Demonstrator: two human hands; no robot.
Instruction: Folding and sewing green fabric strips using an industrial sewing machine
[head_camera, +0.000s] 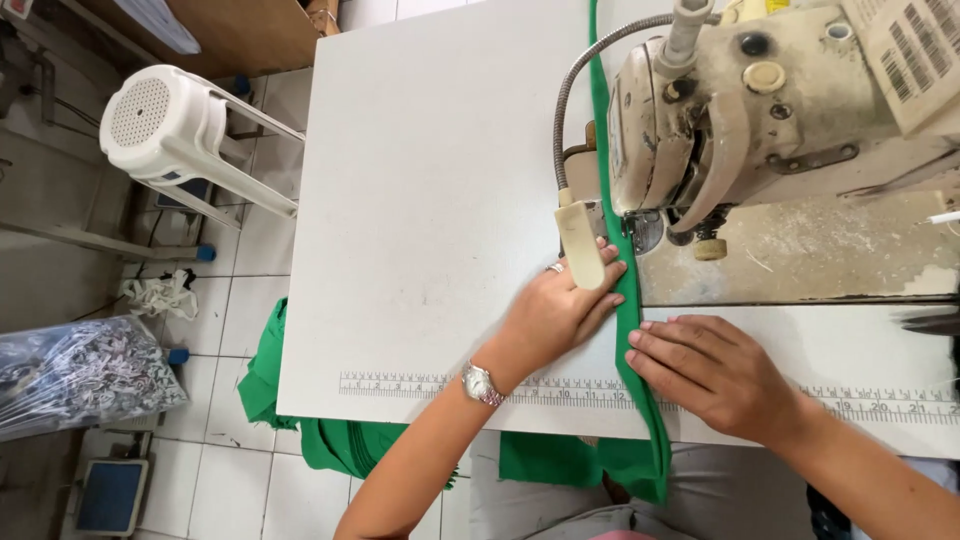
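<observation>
Nearest, the right hand (715, 375) lies flat, fingers together, pressing the green fabric strip (632, 330) onto the white table (420, 200). Just beyond, the left hand (560, 310), fingers extended and close, pins the strip's other edge. Farther, the strip runs under the sewing machine (720, 120); fingertips this near the needle risk a prick, and uneven pressure could skew the seam.

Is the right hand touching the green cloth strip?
Touching. The head view shows the right hand lying flat on the table, its fingertips pressing on the edge of the green cloth strip, with no gap between them.
</observation>
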